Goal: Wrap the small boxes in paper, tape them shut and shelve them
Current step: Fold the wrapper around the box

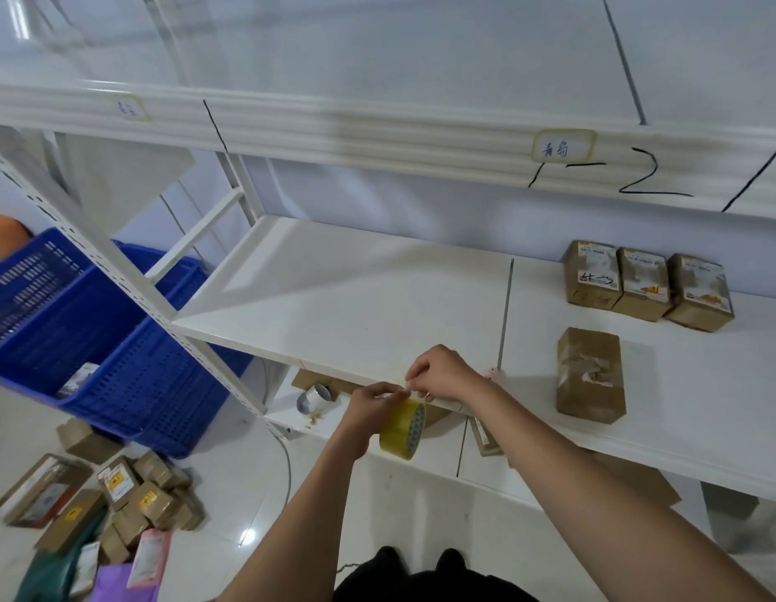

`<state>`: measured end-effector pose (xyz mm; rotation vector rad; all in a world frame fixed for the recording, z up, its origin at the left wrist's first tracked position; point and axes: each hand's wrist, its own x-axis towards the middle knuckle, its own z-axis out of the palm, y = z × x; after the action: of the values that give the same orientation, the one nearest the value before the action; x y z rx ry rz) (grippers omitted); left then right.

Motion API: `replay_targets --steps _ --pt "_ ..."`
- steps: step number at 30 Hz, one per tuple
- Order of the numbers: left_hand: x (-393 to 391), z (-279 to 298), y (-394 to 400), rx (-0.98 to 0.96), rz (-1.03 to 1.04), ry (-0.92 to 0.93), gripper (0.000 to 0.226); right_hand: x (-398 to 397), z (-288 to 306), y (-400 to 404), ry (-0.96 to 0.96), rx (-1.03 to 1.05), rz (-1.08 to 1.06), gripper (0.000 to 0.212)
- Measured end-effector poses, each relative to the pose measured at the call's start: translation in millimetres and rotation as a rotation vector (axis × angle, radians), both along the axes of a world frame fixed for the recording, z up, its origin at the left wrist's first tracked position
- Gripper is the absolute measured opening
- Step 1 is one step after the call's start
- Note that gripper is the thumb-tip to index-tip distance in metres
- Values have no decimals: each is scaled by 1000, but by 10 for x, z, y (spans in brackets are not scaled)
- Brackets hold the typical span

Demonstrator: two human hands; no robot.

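Observation:
A yellowish roll of clear tape (402,429) hangs in front of the shelf's front edge, gripped from the left by my left hand (371,406). My right hand (440,372) pinches the tape's loose end just above the roll. One brown paper-wrapped box (590,375) lies on the white shelf (334,293) to the right of my hands, its taped face up. Three more wrapped boxes (647,282) stand side by side at the shelf's back right.
Blue plastic crates (117,341) sit on the floor at the left. A heap of small brown boxes (130,497) and packets lies on the floor at the lower left. A second tape roll (314,399) rests on the lower shelf. An upper shelf (377,132) hangs overhead.

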<state>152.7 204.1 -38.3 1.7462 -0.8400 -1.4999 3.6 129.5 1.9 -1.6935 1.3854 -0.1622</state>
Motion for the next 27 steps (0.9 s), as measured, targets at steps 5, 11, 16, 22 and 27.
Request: replay_targets --steps 5,11,16,22,27 --pt "184 -1 26 4 -24 -12 20 146 6 -56 13 8 8 15" --pt "452 23 14 3 -70 -24 8 424 -50 -39 67 10 12 9" --pt "731 5 -33 36 -107 18 10 703 -68 -52 104 -45 16 10" --pt "913 -109 -88 89 -31 121 40 947 -138 -108 145 -83 -26 13" --pt "963 -199 -200 158 5 9 43 1049 -258 -126 195 -118 -45 10"
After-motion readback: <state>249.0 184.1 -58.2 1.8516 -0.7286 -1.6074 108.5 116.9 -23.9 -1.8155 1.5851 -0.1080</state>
